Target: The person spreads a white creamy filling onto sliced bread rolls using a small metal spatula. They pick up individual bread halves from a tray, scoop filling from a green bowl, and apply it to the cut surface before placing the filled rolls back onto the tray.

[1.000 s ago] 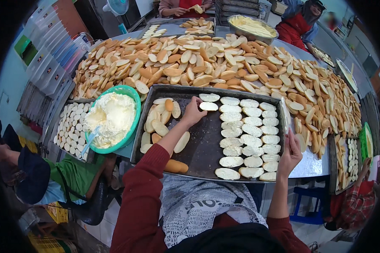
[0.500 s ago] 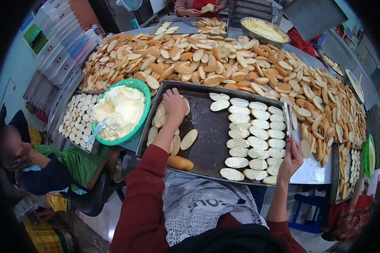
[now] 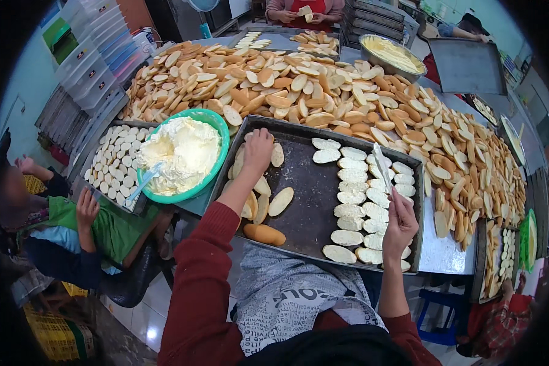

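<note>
Bread ovals, brown-rimmed, lie beside the left hand, grip unclear; right hand clenches a slim spreader.

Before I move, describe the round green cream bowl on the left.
Find the dark rectangular metal tray in front of the person. Just to its left is the round green plastic bowl. Heaped pale cream and a light-blue utensil set it apart from the neighbouring tray of pale oval slices.

Bakery workroom: heaped bread, stacked trays
</note>
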Demonstrator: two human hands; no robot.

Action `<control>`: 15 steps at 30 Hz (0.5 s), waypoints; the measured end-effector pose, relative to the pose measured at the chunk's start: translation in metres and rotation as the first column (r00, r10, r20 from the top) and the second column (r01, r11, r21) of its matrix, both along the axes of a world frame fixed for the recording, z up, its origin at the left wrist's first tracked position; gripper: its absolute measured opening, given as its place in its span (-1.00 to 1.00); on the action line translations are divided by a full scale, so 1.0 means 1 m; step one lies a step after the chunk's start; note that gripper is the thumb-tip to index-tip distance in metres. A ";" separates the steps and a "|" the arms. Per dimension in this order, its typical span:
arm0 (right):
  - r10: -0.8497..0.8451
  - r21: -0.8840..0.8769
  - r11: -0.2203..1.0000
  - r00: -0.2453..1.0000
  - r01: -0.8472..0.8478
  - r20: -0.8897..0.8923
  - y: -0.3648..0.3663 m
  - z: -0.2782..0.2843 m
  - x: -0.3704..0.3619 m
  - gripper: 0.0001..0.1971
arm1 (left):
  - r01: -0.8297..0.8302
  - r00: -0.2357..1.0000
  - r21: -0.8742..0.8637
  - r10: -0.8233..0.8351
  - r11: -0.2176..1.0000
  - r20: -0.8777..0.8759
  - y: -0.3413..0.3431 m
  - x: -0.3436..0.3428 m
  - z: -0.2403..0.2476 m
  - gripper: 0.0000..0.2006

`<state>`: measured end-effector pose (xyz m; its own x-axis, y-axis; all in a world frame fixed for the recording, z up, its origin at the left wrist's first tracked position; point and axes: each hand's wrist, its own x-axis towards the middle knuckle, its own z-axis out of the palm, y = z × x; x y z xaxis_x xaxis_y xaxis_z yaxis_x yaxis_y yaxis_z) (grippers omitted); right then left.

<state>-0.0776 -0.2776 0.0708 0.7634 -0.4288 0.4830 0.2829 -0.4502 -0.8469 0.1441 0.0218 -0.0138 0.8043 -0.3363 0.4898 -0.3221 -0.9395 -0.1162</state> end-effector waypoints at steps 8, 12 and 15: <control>0.014 -0.003 1.000 0.999 -0.014 -0.039 0.007 0.003 -0.001 -0.69 | -0.153 0.957 -0.282 0.071 0.947 -0.283 -0.023 -0.006 -0.015 -0.76; 0.182 0.103 0.979 0.980 -0.174 -0.084 0.014 0.001 0.007 -0.73 | -0.168 0.939 -0.658 -0.085 0.734 -0.335 -0.020 0.000 -0.028 -0.78; 0.306 0.260 0.932 0.933 -0.253 -0.188 0.023 -0.003 0.017 -0.72 | -0.370 0.806 -0.887 -0.379 0.278 -0.455 -0.029 -0.023 0.009 -0.74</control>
